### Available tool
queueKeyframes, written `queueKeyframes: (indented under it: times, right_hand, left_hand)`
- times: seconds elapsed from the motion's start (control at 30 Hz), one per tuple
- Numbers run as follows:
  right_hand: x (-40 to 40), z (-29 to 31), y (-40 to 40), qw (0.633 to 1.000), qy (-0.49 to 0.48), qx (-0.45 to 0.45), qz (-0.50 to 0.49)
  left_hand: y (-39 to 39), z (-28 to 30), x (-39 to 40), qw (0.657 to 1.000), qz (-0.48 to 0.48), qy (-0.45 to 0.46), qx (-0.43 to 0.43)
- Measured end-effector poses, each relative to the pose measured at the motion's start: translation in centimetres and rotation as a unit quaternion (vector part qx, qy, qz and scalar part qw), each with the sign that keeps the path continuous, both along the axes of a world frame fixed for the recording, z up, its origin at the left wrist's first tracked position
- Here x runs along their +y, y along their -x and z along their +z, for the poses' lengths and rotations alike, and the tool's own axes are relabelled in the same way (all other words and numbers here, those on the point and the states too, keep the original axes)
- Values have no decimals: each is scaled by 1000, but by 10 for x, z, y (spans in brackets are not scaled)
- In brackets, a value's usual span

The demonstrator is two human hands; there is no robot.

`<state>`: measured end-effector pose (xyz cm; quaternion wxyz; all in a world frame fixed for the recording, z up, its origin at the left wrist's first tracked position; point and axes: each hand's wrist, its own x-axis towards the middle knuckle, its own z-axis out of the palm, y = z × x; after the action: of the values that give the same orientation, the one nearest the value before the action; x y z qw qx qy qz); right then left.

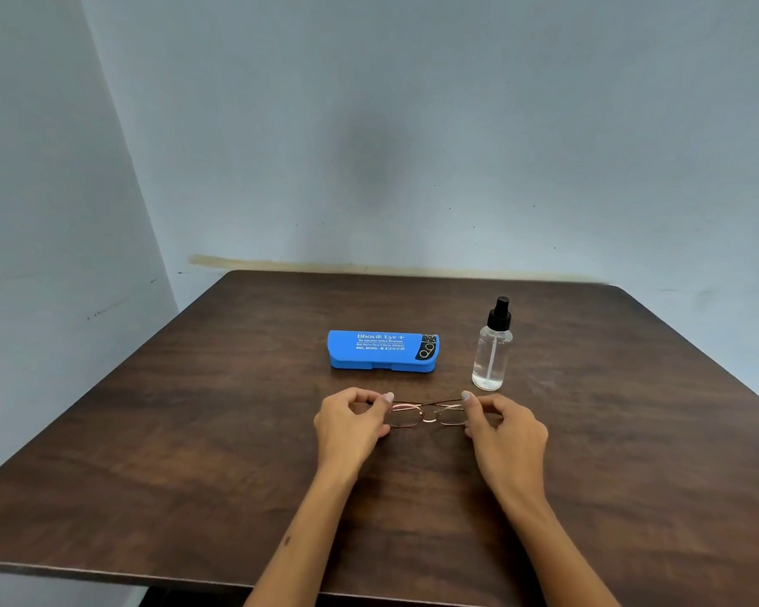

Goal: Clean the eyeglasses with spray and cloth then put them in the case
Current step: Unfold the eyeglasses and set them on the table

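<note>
Head view, items as we find them.

Item 1: eyeglasses [426, 413], thin metal frame, temples folded and crossed behind the lenses. They sit between our two grips, low over or on the surface [193, 431]; we cannot tell which.

Item 2: left hand [351, 424], grip pinched on the left end of the frame, thumb and forefinger curled round it.

Item 3: right hand [507, 427], grip pinched likewise on the right end.

Item 4: case [382, 350], blue, hard-shelled, lid down, lying just beyond the grips and slightly toward the left one.

Item 5: spray bottle [493, 346], clear with a black pump top, upright, just beyond the right grip.

Cloth: none that we can see.

Handling notes, our judgement: the eyeglasses are light, the wire frame springy and easily bent, the lenses slick and quick to smudge. We would take hold at the frame ends or hinges, as now, keeping fingertips off the glass. One grip must free itself to reach the bottle, so the other should then hold at the bridge or one hinge.
</note>
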<state>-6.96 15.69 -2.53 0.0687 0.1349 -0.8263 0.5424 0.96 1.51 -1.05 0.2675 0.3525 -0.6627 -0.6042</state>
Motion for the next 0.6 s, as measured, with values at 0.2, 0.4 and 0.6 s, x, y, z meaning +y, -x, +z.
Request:
queueKeyframes:
  times: [0.2,0.4,0.6]
  right_hand:
    - [6,5,-12,998,62,-9,5]
    - [3,-1,-19,997,-22,56,40]
    - [1,-4,-21,988,-114,101,39]
  left_hand:
    - [-14,-4,3,999,-26,48,-5]
    - [-16,-4,13,980,-23,198,-22]
    - [-17,-9,18,959,-23,282,-9]
